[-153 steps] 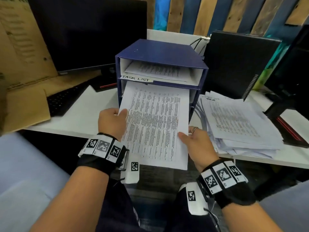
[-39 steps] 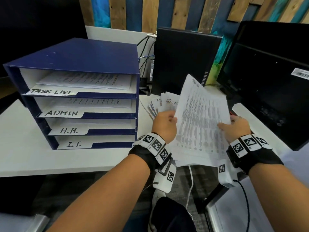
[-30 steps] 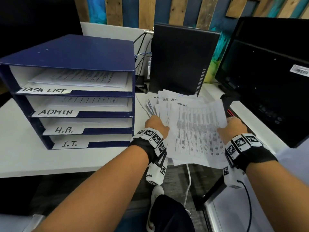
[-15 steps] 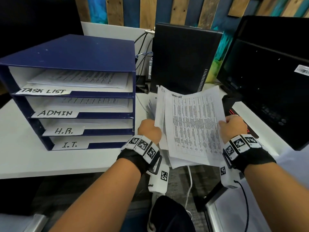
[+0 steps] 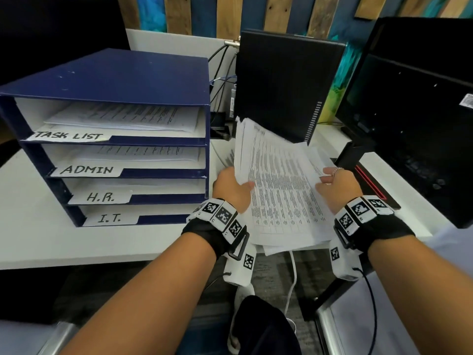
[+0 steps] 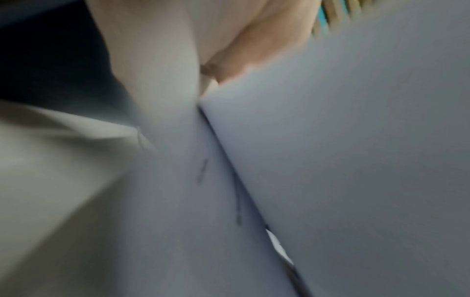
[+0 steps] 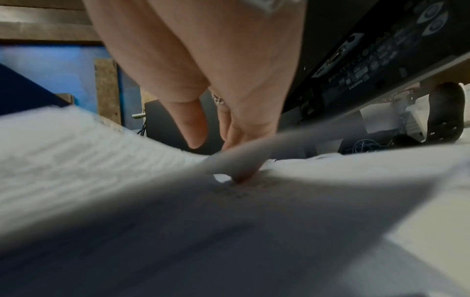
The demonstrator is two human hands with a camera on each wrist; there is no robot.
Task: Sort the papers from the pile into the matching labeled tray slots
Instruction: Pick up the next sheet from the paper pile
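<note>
Tray rack (image 5: 110,80) sits on the counter (image 5: 38,234), left of centre. Slots top to bottom: TASK LIST (image 5: 69,136), ADMIN (image 5: 87,170), H.R. (image 5: 99,197), I.T. (image 5: 108,218). Top two slots hold sheets. Paper pile (image 5: 284,190) lies right of the rack at the near counter edge, between left hand (image 5: 231,188) and right hand (image 5: 336,187). PC tower (image 5: 281,83) stands behind the pile; monitor (image 5: 419,111) far right.

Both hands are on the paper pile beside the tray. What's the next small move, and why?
Probably lift the top sheet clear and read its heading. The left hand holds its raised left edge, the right hand is at its right edge, and the heading is too blurred to match to a slot label.
</note>
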